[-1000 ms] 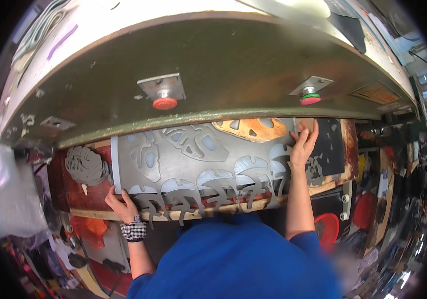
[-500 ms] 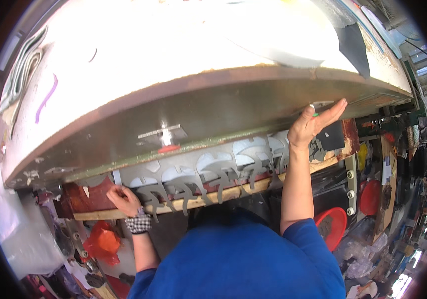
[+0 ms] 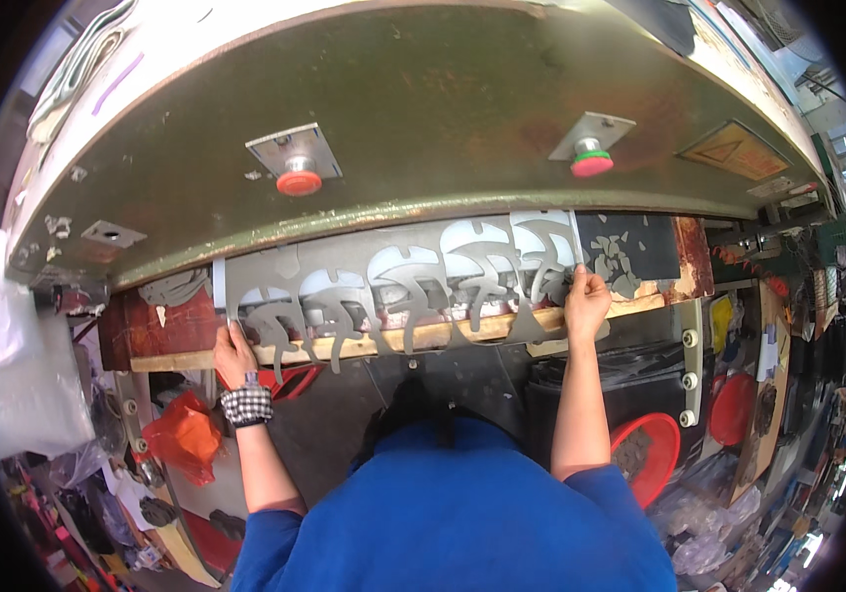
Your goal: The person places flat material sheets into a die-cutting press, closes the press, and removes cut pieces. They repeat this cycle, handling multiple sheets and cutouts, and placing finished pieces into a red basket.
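Note:
A grey sheet [image 3: 334, 254] with curved shapes cut through it lies under the front of a large green machine [image 3: 423, 109]. White shows through several of its openings, and dangling strips [image 3: 410, 306] hang over the wooden front rail [image 3: 171, 363]. At the sheet's left edge, my left hand [image 3: 234, 357] is closed, fingers pointing away from me. My right hand [image 3: 588, 304] pinches the right edge between thumb and fingers. Beneath the sheet, what each hand's hidden fingers touch cannot be seen.
Above the sheet, the machine's front carries a red push button [image 3: 298, 181] and a green-ringed red one [image 3: 592, 161]. Grey scraps [image 3: 618, 268] lie right of the sheet. A red tub [image 3: 673, 464] stands at lower right; an orange bag [image 3: 186, 434] hangs at left.
My right hand has come down from the machine's front, by the green-ringed button, to the sheet's right edge. My left hand has closed at its left edge. The view has shifted.

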A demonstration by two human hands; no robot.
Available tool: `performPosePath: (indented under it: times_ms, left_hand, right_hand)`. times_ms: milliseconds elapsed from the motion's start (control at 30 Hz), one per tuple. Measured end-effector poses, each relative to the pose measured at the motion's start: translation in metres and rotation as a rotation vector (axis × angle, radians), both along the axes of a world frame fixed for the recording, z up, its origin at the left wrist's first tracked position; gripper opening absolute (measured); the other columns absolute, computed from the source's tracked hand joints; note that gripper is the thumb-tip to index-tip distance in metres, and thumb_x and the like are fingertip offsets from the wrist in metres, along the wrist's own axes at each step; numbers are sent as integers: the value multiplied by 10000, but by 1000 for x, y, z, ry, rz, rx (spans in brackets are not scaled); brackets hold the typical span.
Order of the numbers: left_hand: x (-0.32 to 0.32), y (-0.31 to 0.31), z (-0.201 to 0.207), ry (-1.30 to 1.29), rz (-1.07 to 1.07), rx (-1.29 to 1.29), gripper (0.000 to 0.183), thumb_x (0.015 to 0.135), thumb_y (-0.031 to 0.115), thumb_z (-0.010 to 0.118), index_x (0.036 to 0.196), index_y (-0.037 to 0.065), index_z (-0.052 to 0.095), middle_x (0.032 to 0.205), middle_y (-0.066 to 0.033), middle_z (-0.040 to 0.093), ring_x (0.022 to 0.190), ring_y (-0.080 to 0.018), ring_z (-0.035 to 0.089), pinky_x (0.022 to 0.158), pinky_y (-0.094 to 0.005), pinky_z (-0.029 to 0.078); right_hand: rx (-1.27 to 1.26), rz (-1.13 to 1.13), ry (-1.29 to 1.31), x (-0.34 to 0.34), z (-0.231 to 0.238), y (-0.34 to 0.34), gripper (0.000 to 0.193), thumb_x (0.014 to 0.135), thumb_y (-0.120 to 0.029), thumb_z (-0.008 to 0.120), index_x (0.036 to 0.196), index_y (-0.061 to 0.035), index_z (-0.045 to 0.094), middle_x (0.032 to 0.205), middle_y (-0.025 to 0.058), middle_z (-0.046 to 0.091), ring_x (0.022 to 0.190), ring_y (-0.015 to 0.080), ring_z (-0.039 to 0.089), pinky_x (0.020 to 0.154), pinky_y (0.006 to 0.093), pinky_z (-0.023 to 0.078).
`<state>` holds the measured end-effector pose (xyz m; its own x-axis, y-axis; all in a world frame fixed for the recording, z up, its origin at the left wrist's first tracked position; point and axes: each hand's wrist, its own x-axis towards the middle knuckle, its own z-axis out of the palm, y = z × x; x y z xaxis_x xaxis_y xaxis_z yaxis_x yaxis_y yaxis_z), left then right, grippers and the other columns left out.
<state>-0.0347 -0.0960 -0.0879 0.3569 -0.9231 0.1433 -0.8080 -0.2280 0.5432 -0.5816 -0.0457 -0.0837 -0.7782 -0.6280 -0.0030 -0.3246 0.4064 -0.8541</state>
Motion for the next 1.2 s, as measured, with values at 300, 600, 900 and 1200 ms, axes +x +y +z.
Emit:
performPosePath:
  times_ms: [300,600,900,1200]
  left_hand:
    - [1,71,12,186,68,-20,393,1011,321,416,790,21,540,537,-94,566,511,-218,556,533,-363,436]
    - [-73,36,58,-158,-189,-297,411,860,96,612,1248,-2,519,1162,-189,578,1079,-330,541,969,-421,409]
    - [-141,85,55,-356,-475,57,472,866,200,599,1332,205,520,1422,-97,420,1346,-275,369,1103,-632,134]
    - [-134,103,48,-380,-464,56,449,886,235,594,1330,221,523,1432,-98,408,1346,-270,367,1088,-647,160]
  right_hand:
    - [-19,-25,-164,8,70,90,216,934,-136,600,780,13,629,606,31,608,586,94,532,585,261,444]
    - [153,801,704,78,90,-2,990,501,-445,885,1364,-181,479,1325,276,413,1220,455,407,995,525,384]
    - [54,850,-273,39,90,23,983,556,-275,893,1401,-89,428,1167,203,615,1074,260,595,942,407,488]
    - [-656,135,-559,-76,109,119,589,877,-315,657,1334,-6,451,1112,91,591,929,152,604,762,284,519]
